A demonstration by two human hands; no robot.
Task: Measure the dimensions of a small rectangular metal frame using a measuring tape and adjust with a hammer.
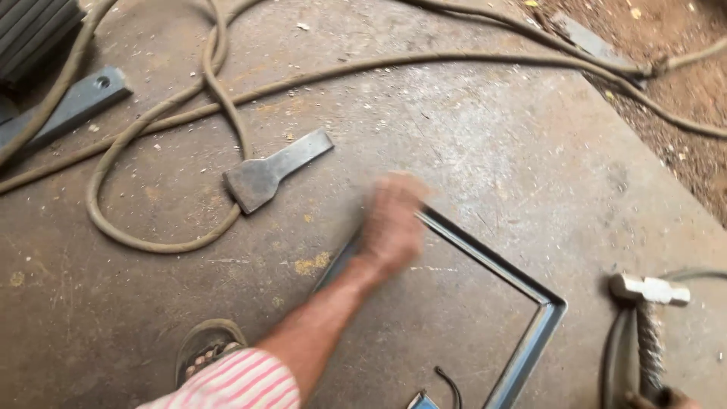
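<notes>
L hand [392, 221]: blurred, on top corner of steel frame [496, 261]; grip can't tell.
R hand [666, 397]: barely seen, closed round chipping hammer [648, 318].

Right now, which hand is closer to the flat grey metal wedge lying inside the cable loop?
The left hand. It is blurred, at the far corner of the grey metal frame, just right of the flat grey metal wedge. The right hand is barely visible at the bottom right, by the hammer, much farther away.
</notes>
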